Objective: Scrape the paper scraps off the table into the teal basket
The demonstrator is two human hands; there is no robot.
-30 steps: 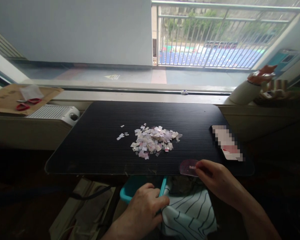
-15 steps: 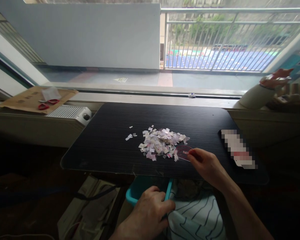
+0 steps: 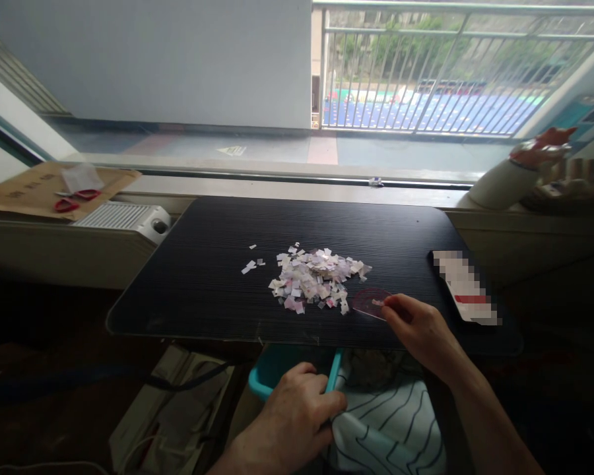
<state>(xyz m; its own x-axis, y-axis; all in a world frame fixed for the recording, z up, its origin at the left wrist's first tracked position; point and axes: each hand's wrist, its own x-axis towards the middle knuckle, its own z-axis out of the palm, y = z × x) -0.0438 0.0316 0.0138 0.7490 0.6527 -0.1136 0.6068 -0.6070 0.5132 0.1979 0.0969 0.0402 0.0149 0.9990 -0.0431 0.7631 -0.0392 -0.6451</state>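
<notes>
My right hand (image 3: 418,326) pinches a clear half-round protractor (image 3: 369,305) with pink markings between thumb and fingers. The protractor's straight edge faces me, just above or on the black tabletop. To its left lies a loose heap of small paper scraps (image 3: 311,277), pale with some pink tints, a small gap away. My left hand (image 3: 301,409) is closed over the rim of a turquoise plastic bin (image 3: 260,379), which sits below the table's near edge. The inside of the bin is mostly hidden.
The black table (image 3: 178,284) stands against the window sill. A phone (image 3: 465,287), partly pixelated, lies at the right. Red-handled scissors (image 3: 68,204) rest on a brown envelope (image 3: 17,191) at the left. A few stray paper scraps (image 3: 249,266) lie left of the heap.
My right hand has drawn the protractor slightly right, away from the heap's edge. The camera view has shifted a little; my left hand stays on the bin rim.
</notes>
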